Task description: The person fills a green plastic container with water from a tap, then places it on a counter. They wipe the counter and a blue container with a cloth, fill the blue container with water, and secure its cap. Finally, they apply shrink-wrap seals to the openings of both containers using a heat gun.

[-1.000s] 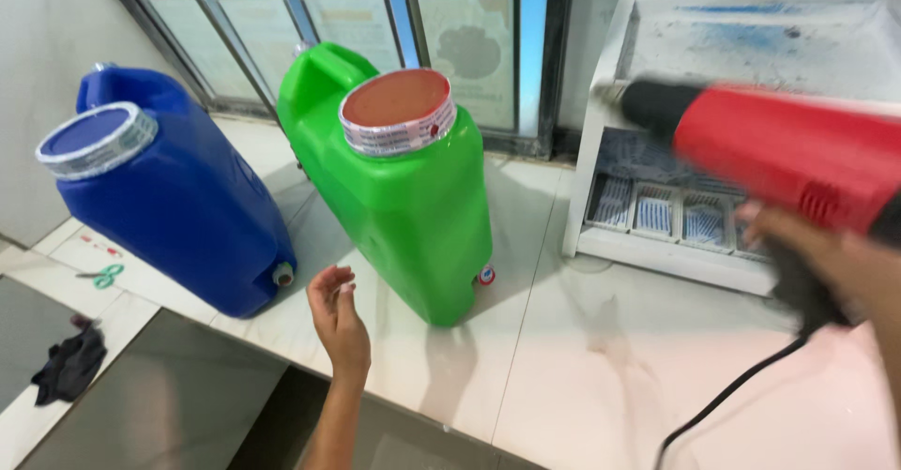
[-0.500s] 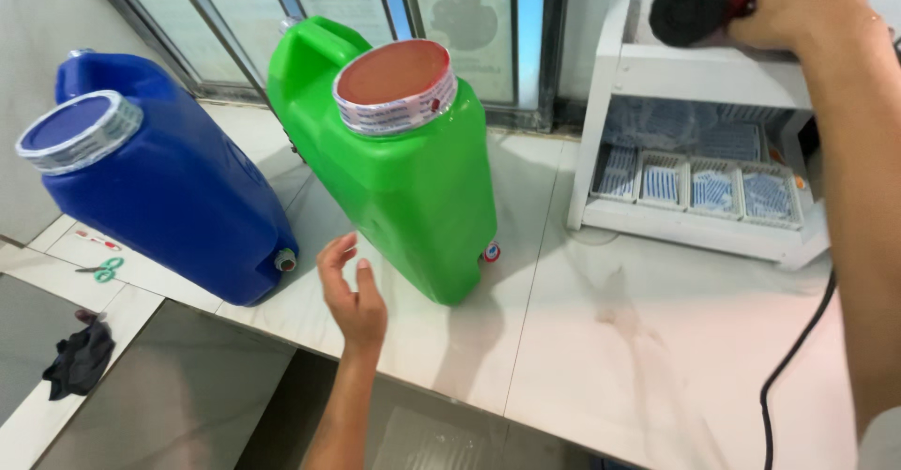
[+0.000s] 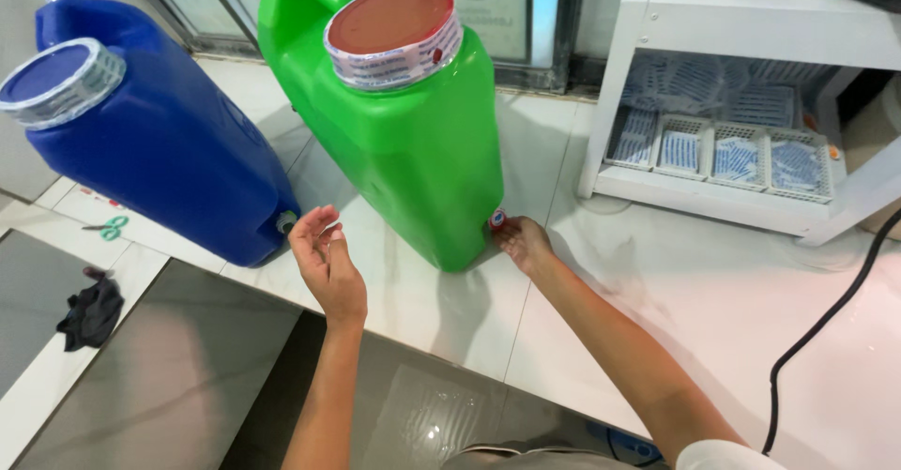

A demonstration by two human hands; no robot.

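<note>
A green plastic jerrycan (image 3: 413,142) stands on the white counter (image 3: 657,282), its wide mouth closed by a reddish lid with a taped rim (image 3: 392,22). My right hand (image 3: 522,241) touches the small red cap (image 3: 497,218) low on its right corner, fingers pinched at it. My left hand (image 3: 324,264) hovers open in front of the can's lower left, holding nothing. A blue jerrycan (image 3: 150,142) with a taped blue lid (image 3: 58,81) stands just left, a small outlet (image 3: 285,221) at its base.
A white shelf unit (image 3: 751,104) with small baskets of packets stands at the back right. A black cable (image 3: 817,329) trails over the counter at right. Green scissors (image 3: 108,228) lie at left, with a dark cloth (image 3: 89,310) on the lower grey surface. Windows run behind.
My right hand let go of the red heat gun up on the shelf and came down to the green can's red cap. The view moved closer; my left hand stayed open.
</note>
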